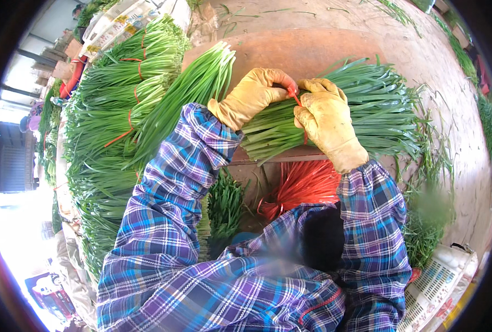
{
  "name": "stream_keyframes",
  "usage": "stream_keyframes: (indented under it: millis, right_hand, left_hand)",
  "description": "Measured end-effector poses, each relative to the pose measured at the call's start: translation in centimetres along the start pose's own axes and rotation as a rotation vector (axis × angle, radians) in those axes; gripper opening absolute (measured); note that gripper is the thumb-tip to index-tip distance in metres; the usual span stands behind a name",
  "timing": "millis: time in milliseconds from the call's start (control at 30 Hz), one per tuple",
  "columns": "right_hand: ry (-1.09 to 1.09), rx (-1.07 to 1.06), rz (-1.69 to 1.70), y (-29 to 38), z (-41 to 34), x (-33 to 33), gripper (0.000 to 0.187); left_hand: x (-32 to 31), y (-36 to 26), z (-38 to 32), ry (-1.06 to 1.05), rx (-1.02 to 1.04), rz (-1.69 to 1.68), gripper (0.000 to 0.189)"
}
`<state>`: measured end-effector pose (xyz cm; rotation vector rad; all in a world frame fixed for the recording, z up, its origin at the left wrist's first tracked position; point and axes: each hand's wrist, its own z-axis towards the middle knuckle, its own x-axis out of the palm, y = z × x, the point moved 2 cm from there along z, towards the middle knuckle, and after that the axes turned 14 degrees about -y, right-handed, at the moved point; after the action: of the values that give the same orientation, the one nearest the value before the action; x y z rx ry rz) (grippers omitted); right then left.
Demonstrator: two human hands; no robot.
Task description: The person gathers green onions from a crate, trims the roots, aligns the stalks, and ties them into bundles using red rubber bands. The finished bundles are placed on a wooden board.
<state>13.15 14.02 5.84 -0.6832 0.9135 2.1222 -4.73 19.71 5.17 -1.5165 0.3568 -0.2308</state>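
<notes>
A bunch of long green leafy stalks, probably garlic chives [379, 108], lies across a reddish-brown board [312, 45]. My left hand [256, 95], in a yellow glove, pinches a red plastic tie [298, 99] above the bunch. My right hand [325, 116], gloved too, rests on the bunch and has its fingers closed on the same tie, which runs down around the stalks. A loose sheaf of chives [188, 91] lies left of my left hand, its pale ends on the board. Many red ties [300, 182] are gathered in a bundle below the board's near edge.
Tied bunches of chives [105, 124] are piled at the left. More green bunches [225, 203] stand below the board. Loose leaf scraps [428, 166] lie at the right, above a white printed crate or sack [428, 282]. Further produce [457, 54] lies at the far right.
</notes>
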Motion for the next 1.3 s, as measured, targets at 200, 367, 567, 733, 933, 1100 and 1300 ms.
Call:
stream_keyframes:
  millis: [200, 367, 567, 733, 933, 1100, 1300]
  right_hand:
    - [-0.107, 0.103, 0.135, 0.1, -0.6, 0.0, 0.024]
    - [-0.157, 0.067, 0.118, 0.3, -0.8, 0.4, 0.023]
    - [-0.183, 0.047, 0.020, -0.1, -0.4, 1.0, 0.024]
    - [-0.112, 0.201, 0.182, -1.0, -0.9, 0.3, 0.050]
    - [-0.196, 0.086, 0.236, 0.4, -1.5, 0.1, 0.061]
    - [-0.190, 0.170, 0.318, 1.2, -1.8, 0.8, 0.040]
    - [-0.151, 0.210, 0.472, 0.1, -2.2, 0.2, 0.040]
  left_hand:
    - [1.4, -0.7, -1.2, -0.055, 0.233, 0.185, 0.016]
    - [1.0, -1.6, -2.0, -0.004, 0.231, 0.192, 0.014]
    - [2.0, -1.9, -1.7, -0.154, 0.355, 0.390, 0.017]
    - [2.9, -4.0, -3.1, -0.126, 0.707, 1.106, 0.024]
    - [4.0, -6.0, -4.6, -0.021, 0.883, 1.433, 0.021]
    - [4.4, -6.4, -5.1, -0.079, 0.754, 1.428, 0.024]
    - [4.3, -6.8, -4.8, -0.040, 0.725, 1.402, 0.029]
